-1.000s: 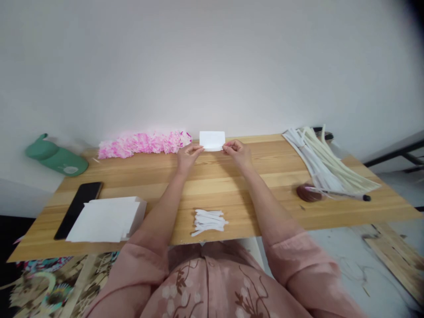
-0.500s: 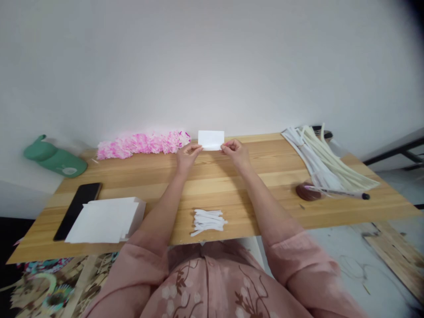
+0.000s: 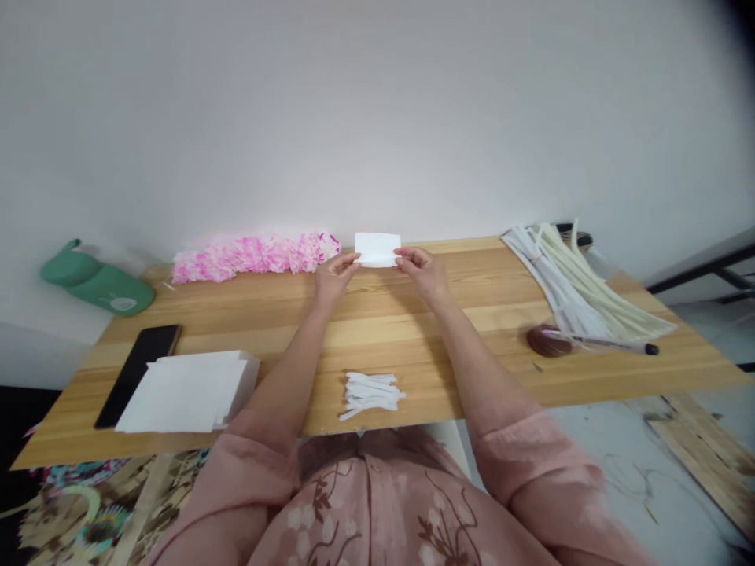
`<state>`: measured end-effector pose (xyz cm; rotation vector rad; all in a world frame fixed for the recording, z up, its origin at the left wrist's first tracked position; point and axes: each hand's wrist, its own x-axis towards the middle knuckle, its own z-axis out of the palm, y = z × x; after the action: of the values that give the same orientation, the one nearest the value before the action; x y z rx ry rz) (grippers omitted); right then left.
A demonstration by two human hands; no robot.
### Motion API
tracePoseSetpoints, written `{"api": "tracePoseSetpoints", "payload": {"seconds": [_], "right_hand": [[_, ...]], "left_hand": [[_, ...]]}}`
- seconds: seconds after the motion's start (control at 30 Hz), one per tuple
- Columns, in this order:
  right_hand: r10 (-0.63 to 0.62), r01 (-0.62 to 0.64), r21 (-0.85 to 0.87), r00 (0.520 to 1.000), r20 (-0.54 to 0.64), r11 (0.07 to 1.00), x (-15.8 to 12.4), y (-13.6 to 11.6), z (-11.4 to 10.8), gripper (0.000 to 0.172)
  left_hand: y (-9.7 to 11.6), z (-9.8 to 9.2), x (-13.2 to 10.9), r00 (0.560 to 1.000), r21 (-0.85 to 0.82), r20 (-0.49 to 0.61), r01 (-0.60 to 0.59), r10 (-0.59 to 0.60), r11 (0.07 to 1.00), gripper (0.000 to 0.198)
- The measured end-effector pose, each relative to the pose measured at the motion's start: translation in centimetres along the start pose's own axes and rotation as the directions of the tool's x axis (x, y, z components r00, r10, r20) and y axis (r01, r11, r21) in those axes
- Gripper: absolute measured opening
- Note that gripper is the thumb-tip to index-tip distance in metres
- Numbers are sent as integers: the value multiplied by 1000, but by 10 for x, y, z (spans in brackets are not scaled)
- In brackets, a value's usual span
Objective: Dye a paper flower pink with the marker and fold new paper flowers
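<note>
A small white sheet of paper [image 3: 377, 246] is held up over the far side of the table, its lower edge slightly curled. My left hand [image 3: 335, 275] pinches its left edge between thumb and fingers. On the opposite edge, my right hand [image 3: 422, 271] grips the paper the same way. Just beyond my left hand lies a fluffy pink and white row of petals [image 3: 253, 258]. Between my forearms, near the table's front edge, rests a small pile of thin white strips [image 3: 371, 393].
A white paper stack [image 3: 182, 393] overlaps a black phone [image 3: 138, 373] at left, below a green bottle [image 3: 100, 283]. On the right lie long white and cream strips [image 3: 581, 287], a pen [image 3: 607, 342] and a dark red round object [image 3: 547, 340]. A wall [image 3: 377, 118] stands behind the wooden table [image 3: 484, 291].
The lower part of the paper has curled up a little. My right fingers have shifted slightly upward along its edge. Everything else stays in place.
</note>
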<state>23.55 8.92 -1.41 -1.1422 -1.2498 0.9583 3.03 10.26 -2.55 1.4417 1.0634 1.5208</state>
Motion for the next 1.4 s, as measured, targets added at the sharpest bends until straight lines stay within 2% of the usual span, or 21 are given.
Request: {"api": "tracePoseSetpoints", "payload": {"seconds": [0.27,0.47,0.67,0.97,1.13,1.4], "right_hand": [[-5,5,12,999,39,1000,1,1,-2,33],[-16,16,0,999,50,1000,0,-2,-3,32],[-17,17,-4,998,52,1000,0,-3,-4,31],[-7,7,0,999,42,1000,0,-1,-3,34],[-8,7,17,999,40,1000,0,-2,-3,31],[-24,26,-25,998,63,999,0,-1,-5,29]], "left_hand": [[-5,-1,1,992,-98,92,90,-81,991,44],[-2,-6,4,988,-83,116,109,-99,991,41],[0,-10,4,995,5,80,57,-57,998,23],[8,-9,4,995,7,55,-84,84,996,11],[4,-8,5,997,-30,63,-44,45,999,25],[-2,-10,5,985,-115,157,93,-75,989,45]]}}
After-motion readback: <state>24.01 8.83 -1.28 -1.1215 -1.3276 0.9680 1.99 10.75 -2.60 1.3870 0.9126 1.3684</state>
